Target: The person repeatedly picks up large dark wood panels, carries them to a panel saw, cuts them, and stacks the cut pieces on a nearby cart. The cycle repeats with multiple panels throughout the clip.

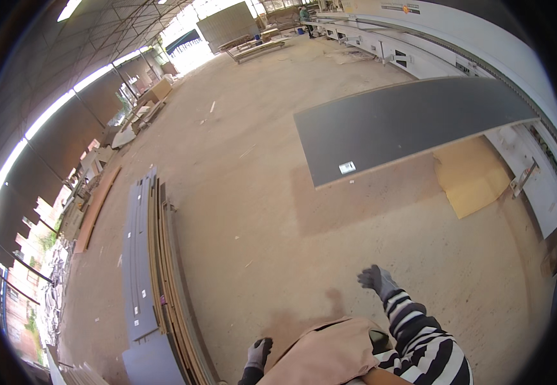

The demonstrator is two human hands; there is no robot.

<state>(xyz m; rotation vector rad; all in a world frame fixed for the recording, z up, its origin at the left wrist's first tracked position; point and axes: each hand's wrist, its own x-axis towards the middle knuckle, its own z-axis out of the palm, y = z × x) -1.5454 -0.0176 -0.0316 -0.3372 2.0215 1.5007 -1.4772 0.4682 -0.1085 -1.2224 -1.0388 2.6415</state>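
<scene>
Left hand [260,353]: grey-gloved, loosely curled, no held item visible.
Right hand [378,280]: grey-gloved, fingers partly spread, holding nothing.
Long blue-grey panel stack [135,276]: left side; sidestepping could snag clothing.
Irregular tan sheet [471,179]: beneath board; may slip underfoot.
Dark-grey rectangular board [407,131]: ahead-right, overhanging white machine [545,212]; could tip if unsupported.

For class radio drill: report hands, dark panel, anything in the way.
Left hand, right hand: look empty. Dark panel overhangs floor. Yellowish sheet below, possible obstacle.
</scene>
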